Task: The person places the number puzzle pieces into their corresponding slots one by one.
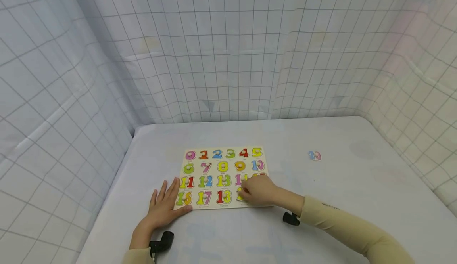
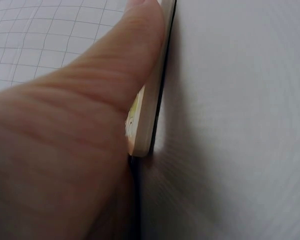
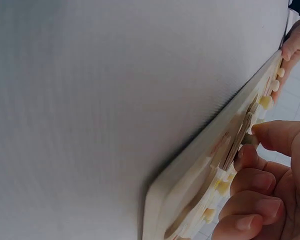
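A wooden number puzzle board (image 1: 214, 207) lies flat on the table, with several colourful knobbed number pieces set in rows. My left hand (image 1: 165, 203) rests at its lower left corner, fingers spread and thumb along the near edge; the left wrist view shows the thumb (image 2: 120, 55) against the board's side. At the lower right, my right hand (image 1: 260, 190) pinches the knob (image 3: 249, 139) of a yellow number piece (image 1: 239, 196) between thumb and forefinger. That piece sits tilted at the board's surface, mostly hidden by the hand. A bare recess (image 3: 190, 210) shows near the board's corner.
A blue and pink number 20 piece (image 1: 314, 155) lies on the white table (image 1: 342, 184), right of the board. White gridded curtains (image 1: 228, 58) stand behind and on both sides. A black wrist camera (image 1: 291, 219) sits under the right wrist, another (image 1: 162, 242) beside the left.
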